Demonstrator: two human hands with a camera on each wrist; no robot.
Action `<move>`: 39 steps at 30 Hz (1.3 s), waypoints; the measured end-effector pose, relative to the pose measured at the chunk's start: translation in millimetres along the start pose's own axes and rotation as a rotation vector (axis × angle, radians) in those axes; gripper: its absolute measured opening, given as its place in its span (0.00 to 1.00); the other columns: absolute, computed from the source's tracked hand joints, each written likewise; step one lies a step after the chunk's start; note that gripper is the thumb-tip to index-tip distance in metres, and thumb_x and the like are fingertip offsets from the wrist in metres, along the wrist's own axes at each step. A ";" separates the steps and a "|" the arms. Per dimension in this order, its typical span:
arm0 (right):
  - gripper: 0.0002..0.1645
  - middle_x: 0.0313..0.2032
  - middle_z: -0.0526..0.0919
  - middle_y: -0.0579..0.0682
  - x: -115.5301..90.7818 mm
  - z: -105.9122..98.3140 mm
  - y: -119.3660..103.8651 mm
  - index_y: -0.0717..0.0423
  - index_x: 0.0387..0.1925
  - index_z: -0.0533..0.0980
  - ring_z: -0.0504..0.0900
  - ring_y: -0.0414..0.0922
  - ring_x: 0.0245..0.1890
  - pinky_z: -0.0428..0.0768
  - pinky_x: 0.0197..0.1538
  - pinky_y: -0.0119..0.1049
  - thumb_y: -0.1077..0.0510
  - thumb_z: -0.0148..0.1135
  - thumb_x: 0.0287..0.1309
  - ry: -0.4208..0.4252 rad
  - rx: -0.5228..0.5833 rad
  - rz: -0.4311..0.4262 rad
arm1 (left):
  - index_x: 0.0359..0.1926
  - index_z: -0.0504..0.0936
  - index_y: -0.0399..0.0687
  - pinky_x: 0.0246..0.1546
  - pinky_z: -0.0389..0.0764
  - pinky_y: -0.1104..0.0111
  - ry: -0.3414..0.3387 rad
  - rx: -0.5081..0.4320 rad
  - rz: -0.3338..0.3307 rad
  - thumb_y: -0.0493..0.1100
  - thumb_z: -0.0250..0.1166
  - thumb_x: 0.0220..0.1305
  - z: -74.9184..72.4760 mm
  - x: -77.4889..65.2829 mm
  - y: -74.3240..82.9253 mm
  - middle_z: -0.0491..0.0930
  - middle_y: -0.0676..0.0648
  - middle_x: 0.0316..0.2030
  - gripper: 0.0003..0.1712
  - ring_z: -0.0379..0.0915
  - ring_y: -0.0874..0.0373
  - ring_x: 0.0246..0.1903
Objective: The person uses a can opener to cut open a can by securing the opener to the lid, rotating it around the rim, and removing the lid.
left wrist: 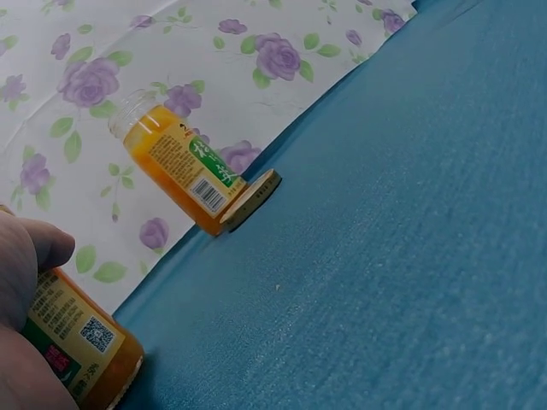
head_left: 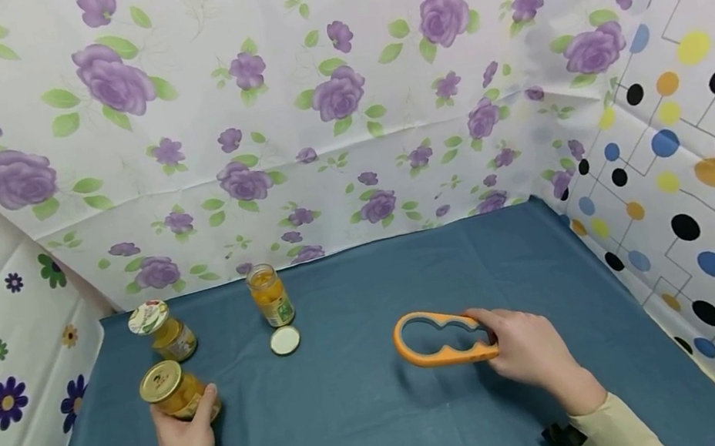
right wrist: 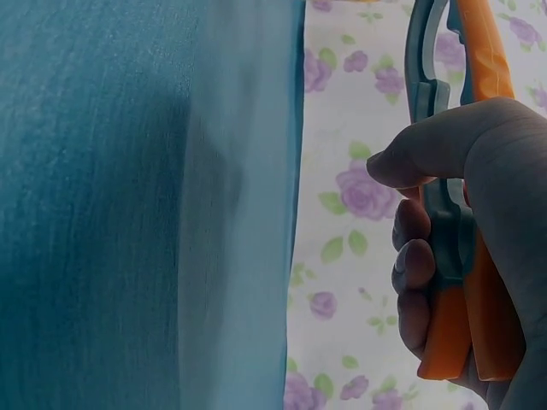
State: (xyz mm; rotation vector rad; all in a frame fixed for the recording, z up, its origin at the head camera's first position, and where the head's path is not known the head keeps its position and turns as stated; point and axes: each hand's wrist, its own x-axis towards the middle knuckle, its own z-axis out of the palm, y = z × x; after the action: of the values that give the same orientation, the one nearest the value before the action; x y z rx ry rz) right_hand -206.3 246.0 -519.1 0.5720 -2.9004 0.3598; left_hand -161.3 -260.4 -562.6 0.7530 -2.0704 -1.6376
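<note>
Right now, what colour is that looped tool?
The looped tool is orange with a dark teal inner lining, clearest in the right wrist view.

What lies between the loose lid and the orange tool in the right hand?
Only a bare stretch of blue cloth, as the head view shows, between the loose lid and the orange tool that the right hand holds.

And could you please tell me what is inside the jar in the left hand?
Yellow-orange contents show through the jar; the gold lid, the label and the left hand cover the rest, so their exact kind is unclear.
</note>
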 end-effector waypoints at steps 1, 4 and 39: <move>0.29 0.25 0.73 0.33 -0.3 -0.1 0.3 0.43 0.62 0.83 0.65 0.36 0.19 0.69 0.23 0.34 0.55 0.78 0.58 -0.001 0.000 0.001 | 0.78 0.55 0.39 0.52 0.68 0.66 0.000 0.002 0.003 0.47 0.70 0.75 -0.1 -0.4 0.3 0.68 0.52 0.57 0.44 0.67 0.65 0.51; 0.29 0.25 0.74 0.34 -1.2 -0.2 1.8 0.44 0.62 0.83 0.65 0.36 0.19 0.69 0.24 0.34 0.55 0.78 0.58 -0.003 0.001 0.003 | 0.77 0.55 0.38 0.52 0.69 0.65 0.006 0.014 0.022 0.46 0.70 0.75 -0.1 -2.5 2.1 0.69 0.52 0.56 0.42 0.67 0.65 0.50; 0.37 0.30 0.81 0.41 22.9 -27.4 -20.6 0.45 0.66 0.81 0.72 0.40 0.23 0.74 0.26 0.40 0.63 0.77 0.52 0.169 0.067 0.054 | 0.74 0.65 0.42 0.51 0.75 0.74 -0.281 -0.129 0.245 0.36 0.73 0.72 80.3 -70.9 71.7 0.76 0.42 0.58 0.36 0.75 0.58 0.54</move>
State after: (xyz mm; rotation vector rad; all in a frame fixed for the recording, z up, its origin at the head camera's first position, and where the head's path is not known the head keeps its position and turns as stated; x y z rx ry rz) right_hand -216.1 226.7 -483.9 0.4500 -2.7538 0.4887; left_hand -166.8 -142.6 -510.4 0.2245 -2.1146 -1.7941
